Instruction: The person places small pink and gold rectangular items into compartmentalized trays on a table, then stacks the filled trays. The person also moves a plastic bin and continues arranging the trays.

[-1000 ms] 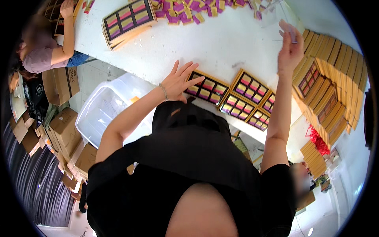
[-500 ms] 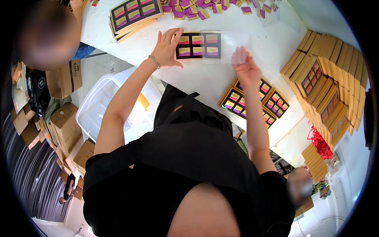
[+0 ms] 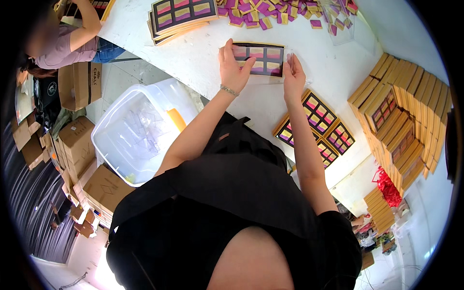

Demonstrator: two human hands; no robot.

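A dark, gold-edged box (image 3: pixel 259 52) of small pink, purple and gold wrapped pieces in six compartments lies flat on the white table. A clear plastic cover (image 3: pixel 273 79) overlies it and sticks out past its right end. My left hand (image 3: pixel 234 67) grips the box's left end, fingers along the side and thumb over the near left part. At the right end, my right hand (image 3: pixel 294 79) pinches the cover's edge between thumb and fingers. The fingertips' exact contact is hard to make out through the glare.
Filled boxes (image 3: pixel 184 12) are stacked at the far left, beside loose wrapped pieces (image 3: pixel 263 10). More filled boxes (image 3: pixel 320 113) lie by my right forearm. A tall box stack (image 3: pixel 411 106) stands right. A clear tub (image 3: pixel 113 125) holds plastic pieces. Another person (image 3: pixel 72 46) works at far left.
My left hand has moved right along the box, its thumb now over it. My right hand has gone from flat, spread fingers to a pinch on the cover. The cover now spans the box.
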